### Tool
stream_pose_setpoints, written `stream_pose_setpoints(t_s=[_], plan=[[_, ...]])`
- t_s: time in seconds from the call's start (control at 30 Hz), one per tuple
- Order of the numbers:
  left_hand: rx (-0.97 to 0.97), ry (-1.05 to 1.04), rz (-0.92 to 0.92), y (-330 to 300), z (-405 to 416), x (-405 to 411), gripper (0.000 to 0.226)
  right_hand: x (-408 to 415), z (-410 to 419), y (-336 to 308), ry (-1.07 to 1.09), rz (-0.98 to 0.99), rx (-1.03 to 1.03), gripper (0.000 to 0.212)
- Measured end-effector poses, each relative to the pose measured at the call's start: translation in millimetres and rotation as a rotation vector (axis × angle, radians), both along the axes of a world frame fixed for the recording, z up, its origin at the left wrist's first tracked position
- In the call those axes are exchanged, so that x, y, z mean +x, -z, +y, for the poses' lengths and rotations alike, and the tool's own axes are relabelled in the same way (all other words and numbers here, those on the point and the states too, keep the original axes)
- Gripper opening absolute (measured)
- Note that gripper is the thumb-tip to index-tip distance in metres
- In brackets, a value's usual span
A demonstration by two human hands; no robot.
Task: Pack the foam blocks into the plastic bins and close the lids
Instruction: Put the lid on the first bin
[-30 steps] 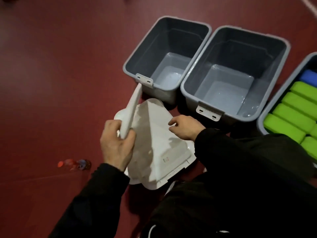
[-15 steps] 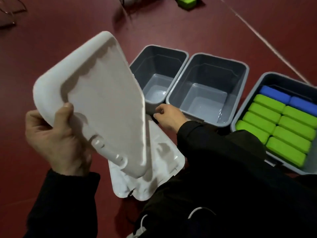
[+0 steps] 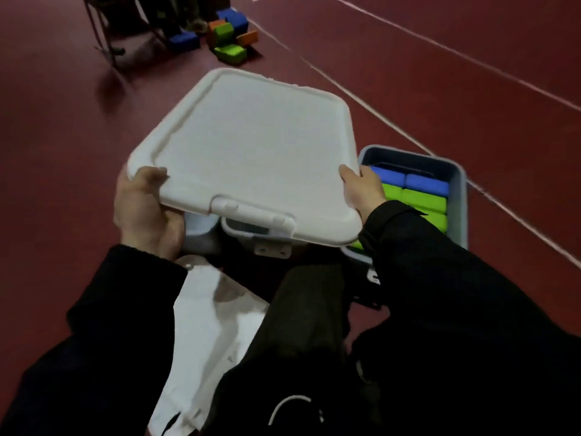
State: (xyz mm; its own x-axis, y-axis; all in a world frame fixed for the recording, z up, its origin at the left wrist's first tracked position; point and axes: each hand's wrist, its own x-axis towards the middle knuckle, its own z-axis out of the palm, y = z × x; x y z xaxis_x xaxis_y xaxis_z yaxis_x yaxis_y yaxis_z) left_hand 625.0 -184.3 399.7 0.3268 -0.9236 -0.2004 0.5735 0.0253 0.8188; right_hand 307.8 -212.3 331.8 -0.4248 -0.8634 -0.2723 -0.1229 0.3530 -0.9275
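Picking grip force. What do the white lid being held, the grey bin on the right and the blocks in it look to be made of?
White lid: looks like moulded rigid plastic, matte; raised rim, formed latch tab.
Grey bin: likely the same plastic, smooth; thin wall, rolled rim.
Blocks: probably foam, dull; rounded edges, flat green and blue.

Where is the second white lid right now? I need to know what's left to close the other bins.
In the head view the second white lid lies on the red floor at lower centre-left, between the person's sleeves, below the held lid.
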Motion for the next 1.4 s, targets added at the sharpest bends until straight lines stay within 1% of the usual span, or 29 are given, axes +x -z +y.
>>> stream_pose_setpoints(t_s=[0.07,0.1,0.17,0.2,0.27,0.4,0.5,0.6,0.67,0.7,0.77,0.8,0.83,0.9,0.93,1.0,1.07,1.1,1.13,1.23,1.27,1.33,1.4], plan=[[0.090,0.062,-0.094,19.0,-21.1,-51.2,0.055,-66.7,8.1,11.5,0.105,0.044,0.016,0.034],[0.126,0.112,-0.126,27.0,-30.9,-84.1,0.055,-99.9,13.7,18.8,0.159,0.073,0.035,0.037],[0.207,0.234,-0.216,55.2,-49.8,-145.3,0.040,-159.5,25.0,32.0,0.275,0.112,0.079,0.046],[0.243,0.289,-0.260,72.8,-57.9,-170.5,0.034,-184.6,30.6,37.9,0.326,0.144,0.110,0.046],[0.310,0.358,-0.372,107.7,-73.2,-219.6,0.032,-228.9,40.5,48.5,0.402,0.214,0.150,0.043],[0.431,0.436,-0.609,174.8,-96.6,-289.1,0.028,-289.3,41.2,83.7,0.449,0.248,0.204,0.040],[0.499,0.512,-0.786,215.0,-109.7,-311.8,0.035,-319.6,32.4,121.9,0.427,0.238,0.277,0.040],[0.562,0.666,-0.954,250.8,-115.1,-315.1,0.037,-335.1,29.1,158.2,0.402,0.239,0.357,0.041],[0.595,0.746,-1.061,270.4,-110.3,-312.3,0.052,-341.0,28.9,179.7,0.374,0.277,0.382,0.040],[0.601,0.795,-1.127,276.8,-107.5,-311.1,0.054,-342.7,28.4,188.2,0.347,0.307,0.399,0.043],[0.605,0.868,-1.259,280.5,-101.1,-311.7,0.039,-342.9,25.6,201.6,0.299,0.329,0.439,0.052],[0.590,0.880,-1.314,281.3,-97.6,-312.2,0.031,-341.7,24.8,208.0,0.268,0.338,0.453,0.056],[0.564,0.902,-1.385,279.3,-93.6,-313.4,0.028,-339.6,24.3,212.5,0.235,0.360,0.480,0.059],[0.472,0.978,-1.586,284.2,-85.8,-314.8,0.038,-333.9,25.1,216.0,0.188,0.417,0.563,0.063],[0.438,0.986,-1.635,287.5,-82.2,-314.8,0.043,-332.3,26.3,217.2,0.179,0.424,0.597,0.065],[0.445,0.975,-1.591,289.6,-78.5,-315.8,0.043,-331.2,32.7,218.8,0.153,0.426,0.649,0.065],[0.457,0.943,-1.542,288.9,-79.8,-318.3,0.038,-335.2,40.1,219.0,0.119,0.425,0.683,0.064],[0.461,0.941,-1.549,289.1,-80.2,-320.0,0.035,-337.6,42.9,219.1,0.121,0.400,0.700,0.064],[0.463,0.933,-1.565,290.1,-80.0,-321.1,0.032,-338.6,46.1,218.7,0.139,0.348,0.705,0.063],[0.501,0.885,-1.557,290.7,-81.2,-321.6,0.029,-340.4,60.2,223.7,0.227,0.093,0.694,0.056],[0.502,0.882,-1.546,292.8,-81.7,-321.2,0.028,-342.4,64.3,226.8,0.235,0.047,0.679,0.053],[0.473,0.892,-1.553,294.8,-81.5,-323.7,0.026,-346.5,66.8,232.1,0.263,0.014,0.636,0.051],[0.451,0.900,-1.618,294.7,-80.2,-327.8,0.032,-349.6,61.3,233.5,0.281,-0.033,0.607,0.051]])
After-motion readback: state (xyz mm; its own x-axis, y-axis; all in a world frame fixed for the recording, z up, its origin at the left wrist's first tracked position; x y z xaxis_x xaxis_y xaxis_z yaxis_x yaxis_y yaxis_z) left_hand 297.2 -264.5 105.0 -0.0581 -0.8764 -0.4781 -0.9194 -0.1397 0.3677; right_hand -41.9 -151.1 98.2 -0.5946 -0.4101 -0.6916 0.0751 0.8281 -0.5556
